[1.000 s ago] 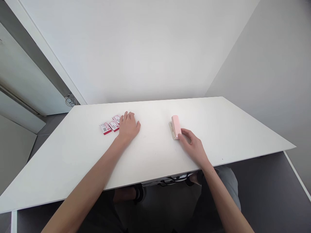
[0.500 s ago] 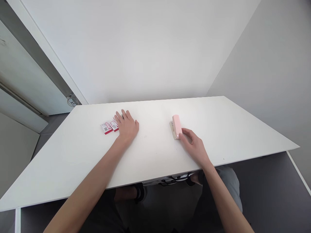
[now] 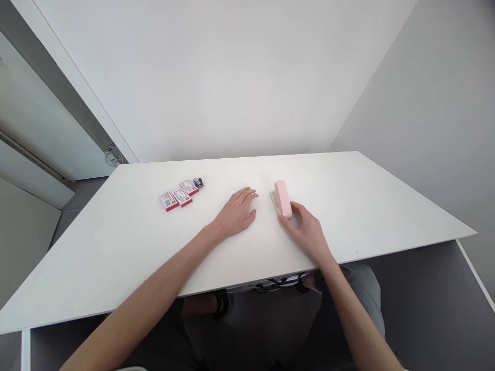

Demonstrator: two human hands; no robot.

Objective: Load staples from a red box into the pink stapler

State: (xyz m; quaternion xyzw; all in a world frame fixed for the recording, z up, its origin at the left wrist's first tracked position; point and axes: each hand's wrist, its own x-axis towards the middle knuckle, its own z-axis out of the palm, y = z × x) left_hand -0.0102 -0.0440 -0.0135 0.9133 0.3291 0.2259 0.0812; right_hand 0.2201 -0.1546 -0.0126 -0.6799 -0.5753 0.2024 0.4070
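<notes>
Right hand on a pink stapler, left hand free beside it.
The stapler sits right of the middle of the white surface, its pink top above a pale base; the right hand's grip is closed around its near end, thumb at the near edge and fingers along the right side. The left hand's grip is loosely open and has hold of nothing, palm down, fingers pointing toward the stapler but apart from it; whether it touches the surface I cannot tell. Farther left, three red-and-white boxes lie close together, with a small dark metal object just beside the farthest one.
</notes>
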